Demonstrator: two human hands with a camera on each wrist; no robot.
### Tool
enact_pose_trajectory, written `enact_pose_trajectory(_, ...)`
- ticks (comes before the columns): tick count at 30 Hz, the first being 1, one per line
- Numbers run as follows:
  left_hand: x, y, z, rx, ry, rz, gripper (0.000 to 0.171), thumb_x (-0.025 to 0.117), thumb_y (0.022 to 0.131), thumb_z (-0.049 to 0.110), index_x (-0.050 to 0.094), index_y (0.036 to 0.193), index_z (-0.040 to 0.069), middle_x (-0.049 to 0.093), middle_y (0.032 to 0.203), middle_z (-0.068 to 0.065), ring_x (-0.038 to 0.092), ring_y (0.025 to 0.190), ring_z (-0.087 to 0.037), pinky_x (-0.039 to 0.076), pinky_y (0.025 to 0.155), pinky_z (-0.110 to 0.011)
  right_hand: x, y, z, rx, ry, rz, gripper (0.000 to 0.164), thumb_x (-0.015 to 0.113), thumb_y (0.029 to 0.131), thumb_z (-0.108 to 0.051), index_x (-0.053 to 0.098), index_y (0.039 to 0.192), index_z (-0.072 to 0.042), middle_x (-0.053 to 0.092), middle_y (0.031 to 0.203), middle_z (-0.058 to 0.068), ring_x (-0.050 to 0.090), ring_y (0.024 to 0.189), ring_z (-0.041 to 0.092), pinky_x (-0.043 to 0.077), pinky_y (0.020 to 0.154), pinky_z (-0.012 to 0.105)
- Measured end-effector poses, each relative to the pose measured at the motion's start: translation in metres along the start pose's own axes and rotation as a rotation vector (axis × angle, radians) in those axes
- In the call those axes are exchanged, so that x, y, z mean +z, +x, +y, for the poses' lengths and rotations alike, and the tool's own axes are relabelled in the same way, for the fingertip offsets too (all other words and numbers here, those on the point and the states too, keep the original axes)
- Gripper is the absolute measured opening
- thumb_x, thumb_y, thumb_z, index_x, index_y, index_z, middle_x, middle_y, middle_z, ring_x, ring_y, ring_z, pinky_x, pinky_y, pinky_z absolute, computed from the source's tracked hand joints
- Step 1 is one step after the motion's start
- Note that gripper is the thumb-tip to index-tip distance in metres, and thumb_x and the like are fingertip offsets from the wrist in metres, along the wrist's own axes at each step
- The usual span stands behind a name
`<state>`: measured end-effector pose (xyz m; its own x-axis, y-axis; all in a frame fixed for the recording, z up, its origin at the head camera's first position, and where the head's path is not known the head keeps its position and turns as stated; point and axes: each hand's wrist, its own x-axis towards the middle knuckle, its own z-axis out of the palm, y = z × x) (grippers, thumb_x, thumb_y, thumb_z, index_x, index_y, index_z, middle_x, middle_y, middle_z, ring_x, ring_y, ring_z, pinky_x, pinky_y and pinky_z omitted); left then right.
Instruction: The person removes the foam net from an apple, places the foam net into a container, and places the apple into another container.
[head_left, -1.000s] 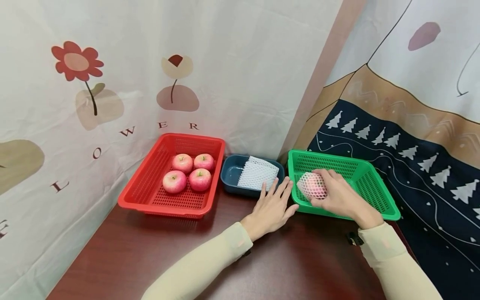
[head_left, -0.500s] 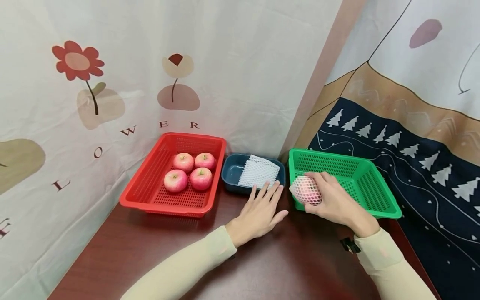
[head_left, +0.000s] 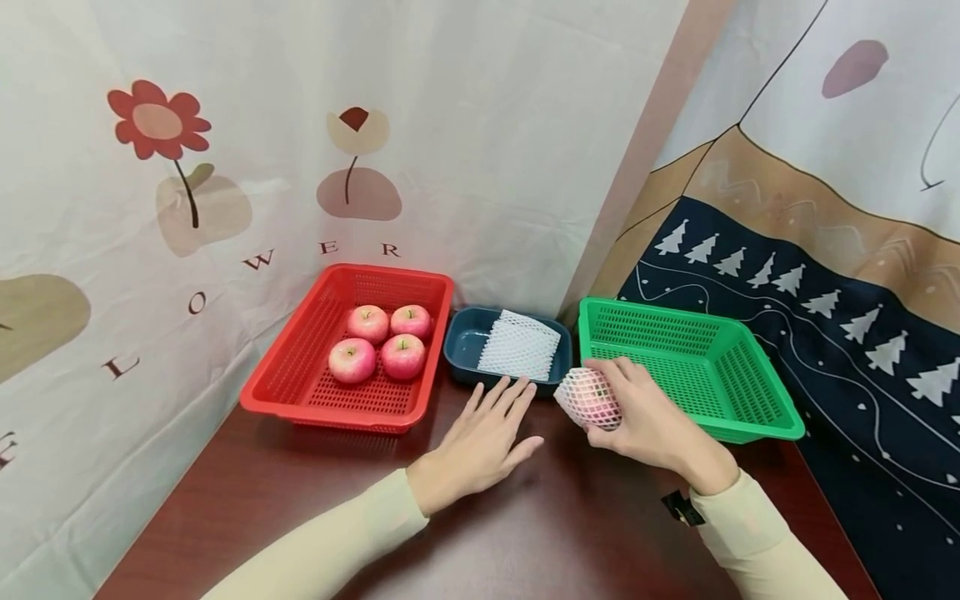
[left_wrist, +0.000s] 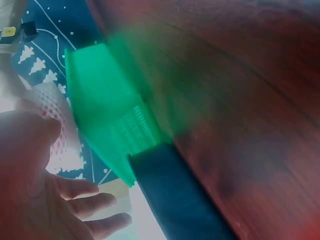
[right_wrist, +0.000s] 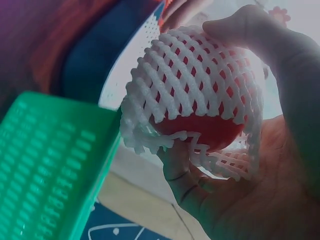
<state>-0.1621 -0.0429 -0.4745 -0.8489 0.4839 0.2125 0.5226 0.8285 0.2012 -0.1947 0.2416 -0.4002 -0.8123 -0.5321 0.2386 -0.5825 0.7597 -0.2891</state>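
Observation:
My right hand grips an apple in a white foam net sleeve, at the front left corner of the green basket. Through the lattice in the right wrist view the red apple shows, with thumb and fingers round the foam net. My left hand is held palm down with fingers straight and spread, its tips at the front edge of a dark blue dish. White foam nets lie flat in that dish.
Several bare apples sit in the red basket on the left. Brown tabletop lies in front of the containers. Printed curtains hang close behind and to the right.
The right hand has brought the netted apple out of the green basket, leftward and toward the front. The left hand has drawn back to the left and nearer, away from the dish.

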Motion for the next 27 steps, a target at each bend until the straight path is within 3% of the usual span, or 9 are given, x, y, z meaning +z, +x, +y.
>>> enact_pose_trajectory(11,-0.011,-0.025,-0.018,-0.001,-0.089,0.024,0.08,0.064,0.117,0.054,0.043,0.179,0.007,0.045,0.187,-0.015,0.048,0.171,-0.046,0.039,0.139,-0.071,0.023,0.004,-0.023,-0.059,0.027,-0.054,0.092,0.096,0.085,-0.029,0.055,0.165,-0.009,0.067,0.142,0.012,0.063,0.126,0.029,0.064,0.1,0.05)
enact_pose_trajectory(20,-0.015,-0.042,-0.036,-0.023,-0.142,0.039,0.078,0.065,0.118,0.052,0.045,0.178,0.006,0.049,0.184,-0.018,0.052,0.168,-0.047,0.041,0.137,-0.071,0.055,0.014,-0.03,-0.161,0.033,-0.073,0.094,0.099,0.083,-0.028,0.055,0.162,-0.002,0.07,0.143,0.011,0.066,0.125,0.027,0.061,0.107,0.049)
enact_pose_trajectory(27,-0.014,-0.051,-0.042,-0.042,-0.177,0.035,0.075,0.068,0.117,0.046,0.047,0.176,0.004,0.051,0.182,-0.019,0.052,0.168,-0.045,0.042,0.136,-0.073,0.078,0.025,-0.033,-0.176,0.063,-0.156,0.085,0.099,0.085,-0.028,0.057,0.156,-0.007,0.07,0.141,0.008,0.065,0.127,0.028,0.062,0.108,0.048)
